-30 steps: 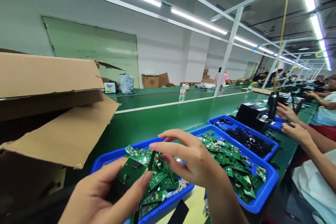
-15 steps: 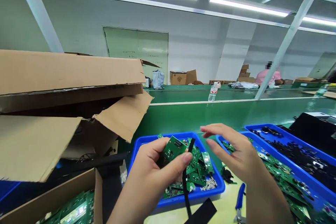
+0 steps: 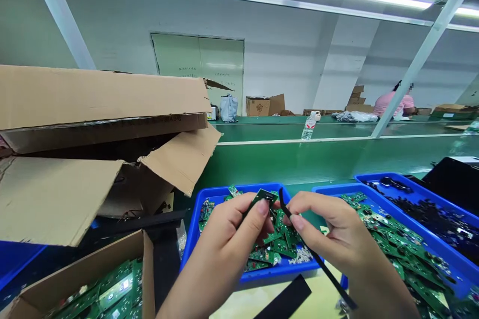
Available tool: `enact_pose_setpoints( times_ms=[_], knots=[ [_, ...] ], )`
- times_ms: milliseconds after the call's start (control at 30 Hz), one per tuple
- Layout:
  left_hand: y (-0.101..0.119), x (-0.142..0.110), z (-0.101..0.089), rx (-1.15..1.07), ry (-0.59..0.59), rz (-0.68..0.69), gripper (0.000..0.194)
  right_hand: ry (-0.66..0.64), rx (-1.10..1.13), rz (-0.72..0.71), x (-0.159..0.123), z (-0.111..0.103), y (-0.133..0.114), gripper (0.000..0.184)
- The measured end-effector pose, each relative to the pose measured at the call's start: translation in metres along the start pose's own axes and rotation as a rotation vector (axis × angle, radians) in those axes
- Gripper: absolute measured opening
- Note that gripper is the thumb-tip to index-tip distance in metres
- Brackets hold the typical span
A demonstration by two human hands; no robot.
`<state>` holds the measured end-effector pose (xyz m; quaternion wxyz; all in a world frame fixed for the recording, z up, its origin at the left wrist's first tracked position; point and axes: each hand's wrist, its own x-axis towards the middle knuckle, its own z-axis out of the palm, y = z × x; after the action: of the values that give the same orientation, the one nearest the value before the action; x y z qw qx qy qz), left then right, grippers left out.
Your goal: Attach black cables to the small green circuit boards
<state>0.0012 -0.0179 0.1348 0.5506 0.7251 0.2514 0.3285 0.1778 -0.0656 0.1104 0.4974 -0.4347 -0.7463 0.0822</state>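
Note:
My left hand (image 3: pixel 234 239) is closed on a small green circuit board (image 3: pixel 263 195), which tilts up between thumb and fingers. Pinched in my right hand (image 3: pixel 333 229) is a narrow black strip (image 3: pixel 331 276); its short end points up beside the board, and its long end hangs down to the right. Strip and board look slightly apart. Beneath both hands stands a blue tray (image 3: pixel 277 279) holding a heap of green circuit boards (image 3: pixel 282 244) and small whitish parts (image 3: pixel 301 255). A wider black piece (image 3: pixel 285 300) lies on yellowish paper (image 3: pixel 243 304) in front of it.
To the right are a second blue tray (image 3: pixel 333 189) with boards and a third blue tray (image 3: pixel 361 178) with black parts. On the left, a large cardboard box (image 3: pixel 101 97) overhangs a small open carton (image 3: pixel 148 269) of boards. A bottle (image 3: pixel 309 126) stands beyond.
My view has swung left. The black strip went from my left hand's hold into my right hand's pinch. My right fingers, apart half a second ago, have closed near the board.

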Motion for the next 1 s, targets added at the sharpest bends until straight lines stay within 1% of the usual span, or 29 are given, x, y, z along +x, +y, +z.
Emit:
enact_pose_setpoints(
  times_ms=[67, 133, 200, 267, 300, 333, 367, 433, 500, 533, 567, 667, 700, 767, 1000],
  knots=[
    [0.0, 0.0, 0.001, 0.091, 0.0, 0.015, 0.038, -0.003, -0.055, -0.018, -0.002, -0.004, 0.0, 0.012],
    [0.0, 0.0, 0.002, 0.228, 0.019, 0.022, 0.038, -0.005, -0.129, -0.045, -0.005, -0.008, -0.002, 0.012],
    [-0.001, 0.002, 0.002, 0.378, 0.112, 0.046, 0.035, -0.012, -0.197, -0.072, -0.007, -0.013, -0.004, 0.014],
    [-0.002, 0.003, -0.001, 0.492, 0.251, 0.082, 0.032, -0.025, -0.227, -0.087, -0.01, -0.016, -0.005, 0.014],
    [-0.002, 0.003, -0.002, 0.502, 0.301, 0.09, 0.031, -0.025, -0.23, -0.091, -0.011, -0.017, -0.006, 0.014],
    [-0.001, 0.003, -0.003, 0.475, 0.32, 0.087, 0.031, -0.022, -0.226, -0.094, -0.012, -0.018, -0.006, 0.014],
    [-0.001, 0.003, -0.004, 0.423, 0.302, 0.077, 0.031, -0.019, -0.219, -0.101, -0.012, -0.017, -0.007, 0.014],
    [0.001, 0.001, -0.002, 0.285, 0.202, 0.054, 0.031, -0.019, -0.216, -0.14, -0.013, -0.015, -0.008, 0.015],
    [0.003, 0.0, 0.002, 0.168, 0.104, 0.045, 0.027, -0.011, -0.244, -0.193, -0.012, -0.01, -0.009, 0.016],
    [0.003, 0.0, 0.004, 0.122, 0.079, 0.036, 0.024, -0.002, -0.261, -0.22, -0.012, -0.009, -0.009, 0.017],
    [0.003, -0.001, 0.006, 0.078, 0.066, 0.022, 0.023, 0.013, -0.278, -0.241, -0.011, -0.007, -0.01, 0.017],
    [0.001, -0.002, 0.01, -0.031, 0.042, -0.046, 0.031, 0.034, -0.309, -0.285, -0.008, -0.004, -0.012, 0.018],
    [0.0, -0.003, 0.011, -0.052, 0.027, -0.063, 0.032, 0.035, -0.318, -0.291, -0.008, -0.004, -0.013, 0.018],
    [-0.003, -0.006, 0.011, -0.087, 0.006, -0.066, 0.03, 0.034, -0.341, -0.299, -0.006, -0.004, -0.013, 0.019],
    [-0.006, -0.009, 0.012, -0.098, 0.004, -0.053, 0.026, 0.012, -0.361, -0.321, -0.005, -0.003, -0.011, 0.022]
  ],
)
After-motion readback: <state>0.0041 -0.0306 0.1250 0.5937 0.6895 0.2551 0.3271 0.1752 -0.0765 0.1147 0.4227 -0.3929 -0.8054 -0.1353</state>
